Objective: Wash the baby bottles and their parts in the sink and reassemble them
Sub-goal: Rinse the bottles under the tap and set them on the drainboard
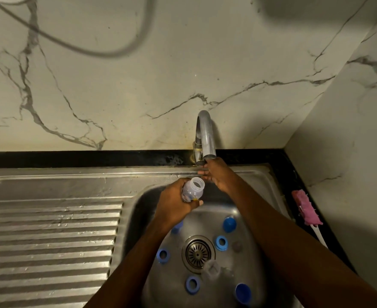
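In your head view, your left hand (175,205) grips a clear baby bottle (193,189) round its body and holds it tilted over the back of the sink basin (138,216). Its bare threaded neck opens toward the tap (205,134), and a red and yellow print shows low on its side. Your right hand (217,177) reaches past the bottle to the foot of the tap, under the spout. Its fingertips are at the handle, but you cannot tell whether they hold it. Both your forearms cross over the basin and cover part of its floor. Down there, around the drain (198,253), lie a blue ring on the left (163,255), a second ring on the right (222,242) and a third ring nearer you (192,284). There is also a blue cap toward the back (229,224), another cap at the near right (242,293), and a second clear bottle (213,268) on its side just beside the drain. A further blue piece (177,226) is half hidden under your left wrist. The ridged drainboard (49,230) lies to the left. A pink-headed brush (306,211) lies on the black counter (94,158) to the right.
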